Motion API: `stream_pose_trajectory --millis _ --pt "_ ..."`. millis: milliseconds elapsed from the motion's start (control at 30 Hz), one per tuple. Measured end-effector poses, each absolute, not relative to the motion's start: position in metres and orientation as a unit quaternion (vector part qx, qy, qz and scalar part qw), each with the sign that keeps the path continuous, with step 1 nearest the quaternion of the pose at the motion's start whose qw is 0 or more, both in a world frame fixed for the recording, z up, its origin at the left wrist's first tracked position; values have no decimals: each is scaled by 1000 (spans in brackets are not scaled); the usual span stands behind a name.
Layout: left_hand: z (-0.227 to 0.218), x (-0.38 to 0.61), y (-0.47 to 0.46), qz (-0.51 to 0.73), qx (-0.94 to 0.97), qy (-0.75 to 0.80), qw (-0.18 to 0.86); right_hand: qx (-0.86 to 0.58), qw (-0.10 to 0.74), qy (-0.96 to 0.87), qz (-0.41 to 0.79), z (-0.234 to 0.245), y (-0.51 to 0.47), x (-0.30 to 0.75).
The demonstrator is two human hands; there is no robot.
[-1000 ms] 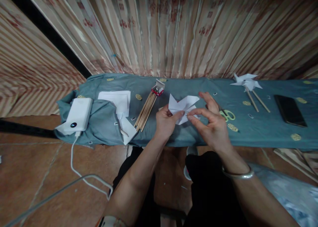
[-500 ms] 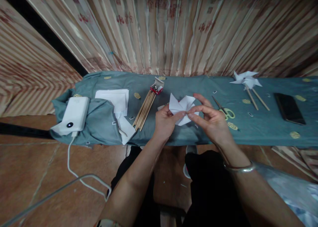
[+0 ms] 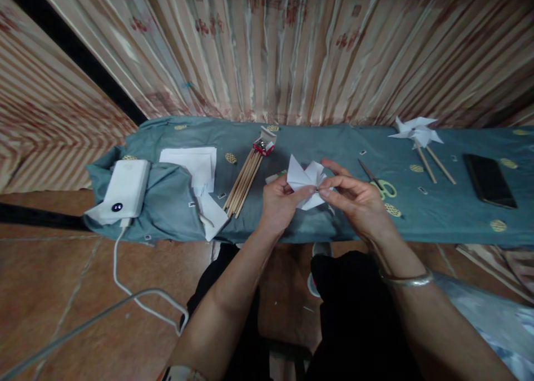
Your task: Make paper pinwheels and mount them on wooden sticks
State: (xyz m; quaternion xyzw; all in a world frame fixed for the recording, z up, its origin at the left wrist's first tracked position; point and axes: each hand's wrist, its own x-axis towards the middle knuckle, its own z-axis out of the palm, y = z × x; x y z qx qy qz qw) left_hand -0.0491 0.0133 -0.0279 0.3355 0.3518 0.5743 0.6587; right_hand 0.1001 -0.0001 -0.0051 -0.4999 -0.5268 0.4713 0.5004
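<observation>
A white folded paper pinwheel [image 3: 306, 181] is held up just above the teal-covered bench [image 3: 317, 147]. My left hand [image 3: 280, 202] grips it from the left and below, thumb on the paper. My right hand [image 3: 354, 200] is closed in a pinch at the paper's centre; the pinched item is too small to name. A bangle sits on my right wrist.
On the bench: a bundle of wooden sticks [image 3: 244, 183], a small red box of pins [image 3: 264, 145], white paper sheets [image 3: 194, 163], a white power bank [image 3: 124, 189] with cable, green-handled scissors [image 3: 381, 185], finished pinwheels on sticks [image 3: 419, 139], a black phone [image 3: 489, 179]. Curtains hang behind.
My right hand's fingers curled in from spread to a tight pinch at the pinwheel's centre. Both hands and the paper shifted slightly up and away.
</observation>
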Motion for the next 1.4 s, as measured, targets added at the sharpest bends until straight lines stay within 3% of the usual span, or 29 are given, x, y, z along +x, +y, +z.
stream_pose_trajectory --millis 567,1400 --pt "-27 -49 12 575 341 351 656 -496 485 -535 482 -7 0 103" --pt "-27 -47 12 588 340 373 632 -503 471 -608 394 -13 -2 101"
